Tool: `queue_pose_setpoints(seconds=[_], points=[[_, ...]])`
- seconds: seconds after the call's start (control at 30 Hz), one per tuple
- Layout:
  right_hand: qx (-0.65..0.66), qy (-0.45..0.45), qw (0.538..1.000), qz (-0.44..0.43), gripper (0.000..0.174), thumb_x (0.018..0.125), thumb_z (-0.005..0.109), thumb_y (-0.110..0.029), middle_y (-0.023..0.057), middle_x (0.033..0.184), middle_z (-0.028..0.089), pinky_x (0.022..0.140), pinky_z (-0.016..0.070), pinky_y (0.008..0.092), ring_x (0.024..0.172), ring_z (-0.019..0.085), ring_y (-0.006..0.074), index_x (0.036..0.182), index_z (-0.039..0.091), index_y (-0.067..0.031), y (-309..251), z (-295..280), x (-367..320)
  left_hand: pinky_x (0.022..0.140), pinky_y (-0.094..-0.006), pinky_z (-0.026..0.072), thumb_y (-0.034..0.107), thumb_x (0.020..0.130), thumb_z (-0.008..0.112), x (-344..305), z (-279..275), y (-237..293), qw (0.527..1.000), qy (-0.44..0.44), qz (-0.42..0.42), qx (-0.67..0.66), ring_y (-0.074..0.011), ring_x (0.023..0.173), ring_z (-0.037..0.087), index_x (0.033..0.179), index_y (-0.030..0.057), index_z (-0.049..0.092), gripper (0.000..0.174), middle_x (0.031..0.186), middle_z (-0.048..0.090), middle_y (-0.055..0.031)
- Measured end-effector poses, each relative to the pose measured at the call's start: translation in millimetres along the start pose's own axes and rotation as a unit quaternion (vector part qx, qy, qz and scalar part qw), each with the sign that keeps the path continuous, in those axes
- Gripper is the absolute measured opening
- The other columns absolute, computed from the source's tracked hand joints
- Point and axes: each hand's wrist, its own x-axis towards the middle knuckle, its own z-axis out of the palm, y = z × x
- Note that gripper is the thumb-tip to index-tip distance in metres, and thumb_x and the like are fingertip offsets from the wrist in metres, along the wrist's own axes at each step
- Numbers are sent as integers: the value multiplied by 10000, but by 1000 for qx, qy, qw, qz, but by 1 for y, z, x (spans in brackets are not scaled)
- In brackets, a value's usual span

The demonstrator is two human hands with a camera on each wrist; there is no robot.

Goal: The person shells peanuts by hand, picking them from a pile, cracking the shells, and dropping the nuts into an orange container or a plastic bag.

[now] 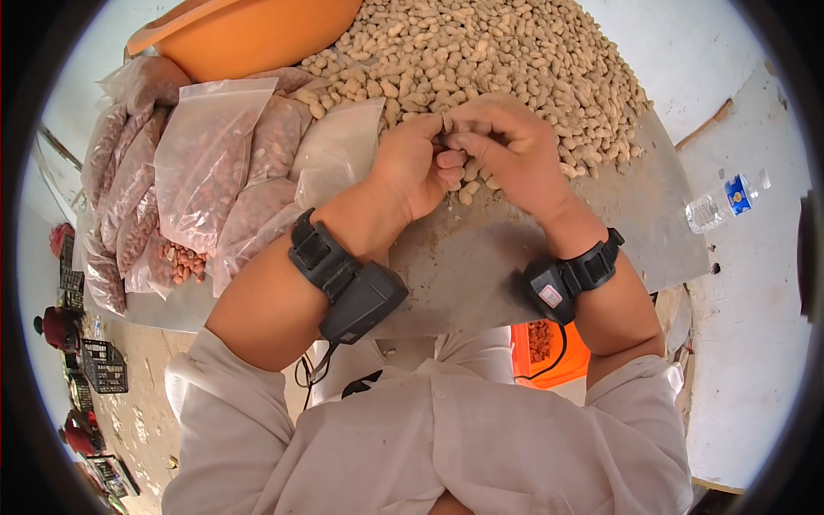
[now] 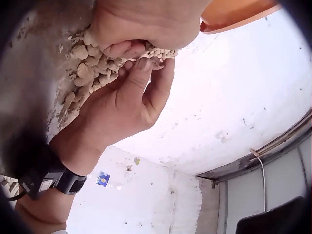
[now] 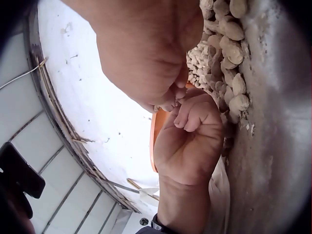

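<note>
Both hands meet just in front of a large heap of unshelled peanuts [image 1: 481, 60]. My right hand [image 1: 515, 150] pinches a small peanut [image 2: 157, 63] between thumb and forefinger; in the left wrist view a bit of it shows past the thumb tip. Against it, fingertip to fingertip, my left hand [image 1: 408, 163] grips the same peanut with curled fingers. The right wrist view shows the left hand [image 3: 190, 141] palm side on, its fingers bent in towards the right hand [image 3: 146, 58]. Most of the peanut is hidden by the fingers.
Clear plastic bags [image 1: 210, 163] of reddish shelled peanuts lie left on the metal table [image 1: 463, 275], with loose kernels [image 1: 182, 262] beside them. An orange basin [image 1: 249, 39] stands behind. Below the table edge is an orange container [image 1: 562, 360]. A water bottle [image 1: 725, 202] appears at right.
</note>
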Motion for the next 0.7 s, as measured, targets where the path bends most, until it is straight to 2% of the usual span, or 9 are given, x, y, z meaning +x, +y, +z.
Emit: queue_pose_setpoints(seconds=[0.07, 0.17, 0.2, 0.3, 0.37, 0.47, 0.57, 0.67, 0.7], points=[[100, 12, 987, 123, 223, 770, 612, 6, 33, 848, 580, 597, 465, 235, 678, 546, 90, 991, 622, -22, 4, -2, -1, 415, -187, 274, 179, 911, 448, -1, -1, -3, 995, 5, 69, 74, -47, 487, 344, 831, 55, 544, 176, 644, 455, 28], [262, 27, 952, 156, 245, 785, 631, -20, 15, 823, 572, 581, 458, 205, 669, 528, 63, 1027, 600, -2, 2, 1, -1, 415, -192, 249, 214, 901, 508, -7, 5, -5, 973, 23, 137, 186, -32, 480, 314, 818, 69, 563, 175, 585, 401, 67], [260, 22, 952, 157, 251, 780, 636, -20, 19, 814, 576, 579, 459, 203, 665, 532, 69, 1027, 597, 1, 1, 1, -1, 414, -196, 241, 223, 895, 528, -9, 8, -5, 962, 31, 154, 223, -29, 476, 305, 810, 75, 567, 175, 562, 379, 78], [260, 10, 952, 162, 253, 769, 648, -21, 32, 796, 590, 573, 460, 200, 653, 542, 85, 1013, 589, 8, 1, 0, -1, 408, -183, 260, 242, 883, 547, -3, -1, -4, 954, 27, 153, 257, -33, 480, 351, 808, 49, 609, 216, 583, 463, 38], [263, 10, 949, 172, 231, 768, 649, -26, 42, 794, 599, 572, 463, 204, 646, 547, 91, 988, 588, 10, 1, -2, 0, 417, -187, 265, 228, 887, 540, -1, -2, -5, 961, 0, 143, 237, -34, 477, 341, 836, 50, 615, 200, 583, 459, 42], [360, 37, 912, 194, 188, 785, 613, -14, 60, 803, 605, 565, 468, 212, 634, 551, 104, 969, 582, 11, 13, -6, 1, 428, -189, 257, 174, 896, 516, -5, 2, -4, 972, -16, 123, 197, -39, 477, 309, 877, 60, 590, 138, 584, 419, 56], [530, 81, 809, 240, 140, 797, 570, -2, 59, 776, 596, 551, 460, 211, 613, 543, 106, 935, 590, 9, 17, -18, 4, 441, -186, 264, 91, 901, 462, -9, 8, -1, 980, 19, 139, 144, -51, 493, 307, 1007, 45, 547, 143, 635, 424, 33], [490, 90, 818, 287, 128, 802, 530, 12, 56, 774, 590, 538, 439, 204, 608, 532, 103, 907, 602, 5, 20, -22, 4, 451, -185, 280, -4, 882, 395, -7, 5, 6, 984, 36, 149, 89, -63, 519, 328, 1147, 23, 478, 279, 749, 459, -18], [430, 61, 850, 297, 125, 797, 530, 9, 54, 774, 590, 539, 432, 200, 605, 526, 102, 896, 608, 7, 20, -24, 4, 454, -186, 286, -37, 872, 372, -6, 3, 9, 986, 35, 148, 71, -67, 528, 335, 1189, 16, 451, 331, 792, 470, -37]])
